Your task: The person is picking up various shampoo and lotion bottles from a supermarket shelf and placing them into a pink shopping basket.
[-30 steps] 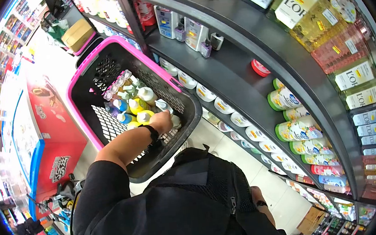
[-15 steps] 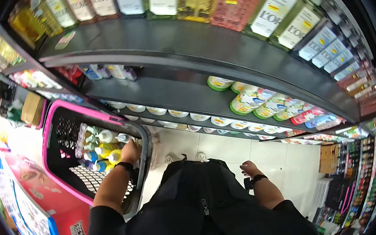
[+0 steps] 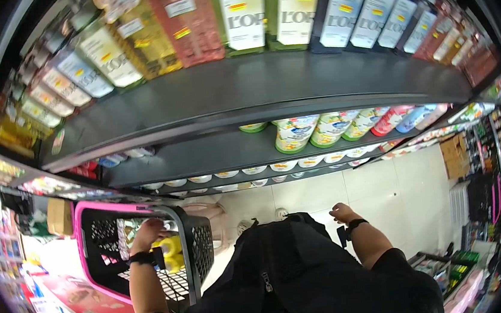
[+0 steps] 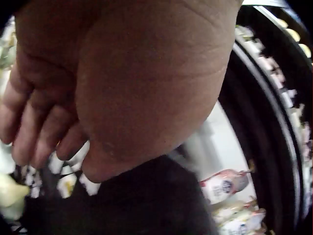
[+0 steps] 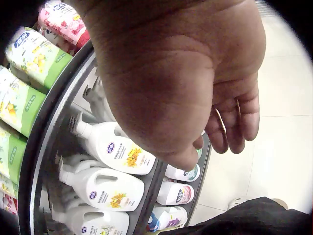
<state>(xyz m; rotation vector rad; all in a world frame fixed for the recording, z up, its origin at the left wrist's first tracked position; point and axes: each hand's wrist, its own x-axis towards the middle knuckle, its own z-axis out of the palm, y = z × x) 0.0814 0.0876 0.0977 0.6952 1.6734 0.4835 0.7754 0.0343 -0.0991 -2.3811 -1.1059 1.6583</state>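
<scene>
Black shelving (image 3: 267, 82) curves over pale floor tiles (image 3: 380, 186), a pink-rimmed basket (image 3: 110, 207) standing at the person's left. Yellow bottles (image 3: 171, 245) sit inside, beneath the left hand (image 3: 149, 231), its fingers loosely extended, apparently gripping nothing. The right hand (image 3: 343, 213), fingers relaxed and empty, hangs near white bottles (image 5: 117, 149).

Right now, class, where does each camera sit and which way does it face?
Head: on the head, facing forward and down at shelves and a basket; both arms, left hand, right hand and black clothing show.
Left wrist: faces past the left palm and fingers toward shelving.
Right wrist: faces past the right palm toward white bottles; clothing shows below.
Shared, head and right wrist: right hand, pale floor.
</scene>
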